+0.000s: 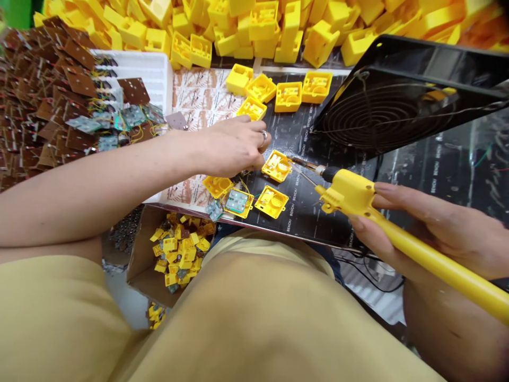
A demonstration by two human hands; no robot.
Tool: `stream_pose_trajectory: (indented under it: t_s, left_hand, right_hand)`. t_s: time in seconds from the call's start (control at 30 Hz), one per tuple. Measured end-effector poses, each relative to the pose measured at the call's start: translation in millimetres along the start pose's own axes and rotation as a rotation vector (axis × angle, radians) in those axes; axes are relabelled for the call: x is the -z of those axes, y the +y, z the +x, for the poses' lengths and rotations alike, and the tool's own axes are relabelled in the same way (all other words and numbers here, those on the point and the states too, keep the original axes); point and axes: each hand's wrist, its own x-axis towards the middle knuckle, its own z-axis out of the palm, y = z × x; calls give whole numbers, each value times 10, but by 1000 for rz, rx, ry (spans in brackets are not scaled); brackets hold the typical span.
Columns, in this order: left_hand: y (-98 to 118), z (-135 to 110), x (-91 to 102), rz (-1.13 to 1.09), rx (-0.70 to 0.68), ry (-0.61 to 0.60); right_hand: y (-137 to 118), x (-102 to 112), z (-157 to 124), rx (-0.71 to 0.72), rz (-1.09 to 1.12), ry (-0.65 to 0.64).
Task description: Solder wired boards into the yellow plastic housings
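Note:
My right hand (pixel 429 228) is wrapped round the yellow handle of a soldering iron (pixel 353 191). Its metal tip and a thin feed tube point left at a small open yellow housing (pixel 277 165) on the bench. My left hand (pixel 234 143), with a ring on one finger, is palm down with bent fingers just left of that housing; whatever they pinch is hidden. Another yellow housing (pixel 252 107) lies against its far side. Nearer my body are an open housing (pixel 272 201) and one with a green circuit board (pixel 237 201) and thin wires.
A black fan (pixel 374 111) with a wire guard stands at the back right. Yellow housings (pixel 238 26) are heaped along the back. Brown circuit boards (pixel 51 101) pile up at left beside a white foam tray (pixel 155 69). Below the bench edge sits a cardboard box (pixel 139 265) of yellow parts.

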Motion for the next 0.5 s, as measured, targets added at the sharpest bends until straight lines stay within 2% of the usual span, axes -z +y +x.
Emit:
stream_pose_trajectory:
  t_s: [0.1, 0.23, 0.4, 0.5]
  left_hand:
    - [51, 58, 62, 105, -12, -50]
    - [79, 48, 107, 178, -11, -95]
    - [26, -45, 41, -18, 17, 19]
    - [11, -95, -2, -10, 19, 39]
  right_hand:
    - [-2, -25, -20, 107, -19, 53]
    - [-3, -16, -30, 112, -11, 39]
    - [-76, -9, 107, 212, -19, 98]
    - [-133, 2, 200, 249, 14, 112]
